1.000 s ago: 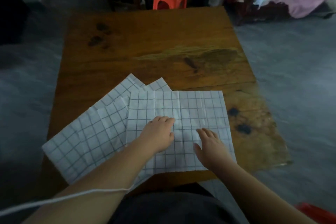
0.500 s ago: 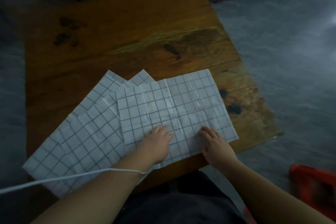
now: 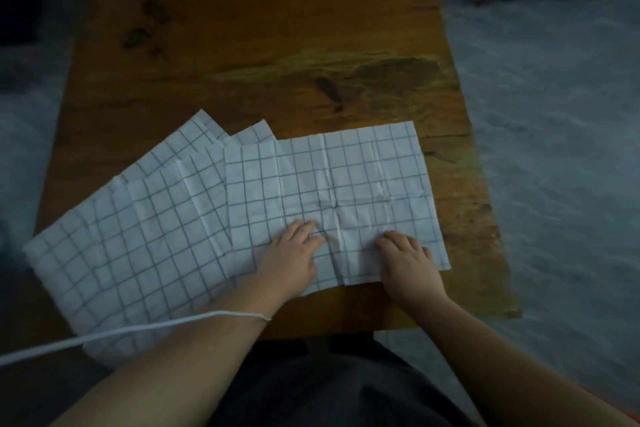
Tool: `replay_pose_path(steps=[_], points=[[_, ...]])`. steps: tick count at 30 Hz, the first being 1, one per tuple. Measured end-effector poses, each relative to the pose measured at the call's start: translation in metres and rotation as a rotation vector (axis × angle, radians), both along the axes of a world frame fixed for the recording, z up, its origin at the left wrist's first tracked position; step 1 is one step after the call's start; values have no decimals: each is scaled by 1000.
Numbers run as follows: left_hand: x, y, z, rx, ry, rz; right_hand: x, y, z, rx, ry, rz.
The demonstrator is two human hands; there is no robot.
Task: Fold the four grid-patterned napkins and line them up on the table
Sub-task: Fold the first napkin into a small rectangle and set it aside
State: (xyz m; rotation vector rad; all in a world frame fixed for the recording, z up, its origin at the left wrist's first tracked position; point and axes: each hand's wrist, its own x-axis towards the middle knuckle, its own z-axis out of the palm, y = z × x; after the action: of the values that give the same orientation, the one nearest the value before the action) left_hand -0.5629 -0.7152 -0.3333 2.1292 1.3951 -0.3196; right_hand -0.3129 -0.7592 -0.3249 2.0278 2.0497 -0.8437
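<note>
a: head view first, it's the only one. what changed?

b: half a second ago the top napkin (image 3: pixel 346 177) lay skewed, its far edge slanting across the table (image 3: pixel 263 45). now it reads squarer to the front edge. the camera moved too, so part of that may be the view. both hands have also drawn back toward the napkin's near edge.

a: what does that mean for the task?

b: my guess is it's being straightened for its first fold. nothing is folded yet. the sheet lies open and flat, showing only old creases crossing at its middle.

a: and the left hand (image 3: pixel 289 258)?

b: palm down, fingers nearly straight and close together. it rests flat on the near part of the top napkin, just left of the centre crease, and grips nothing.

a: the right hand (image 3: pixel 407 262)?

b: also palm down on that napkin, right of the crease and near the front edge. its fingers are a little bent with the tips pressing the cloth. i see no pinch, though the thumb is hard to make out.

a: where are the rest?

b: the other napkins (image 3: pixel 138 236) are fanned out unfolded at the left, partly under the top one and hanging over the table's near-left corner. a white cord (image 3: pixel 138 329) crosses the left forearm.
</note>
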Motion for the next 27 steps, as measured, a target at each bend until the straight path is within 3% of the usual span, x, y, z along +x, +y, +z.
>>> replay_pose_path(steps=[9, 13, 19, 27], points=[[33, -28, 4, -33, 66, 130, -10, 7, -3, 41, 26, 59], [42, -24, 5, -16, 5, 115, -13, 14, -15, 134, -2, 23], [9, 17, 10, 108, -146, 124, 4, 33, -24, 128, 26, 0], [-19, 80, -7, 142, -68, 63, 27, 41, -16, 128, -31, -129]])
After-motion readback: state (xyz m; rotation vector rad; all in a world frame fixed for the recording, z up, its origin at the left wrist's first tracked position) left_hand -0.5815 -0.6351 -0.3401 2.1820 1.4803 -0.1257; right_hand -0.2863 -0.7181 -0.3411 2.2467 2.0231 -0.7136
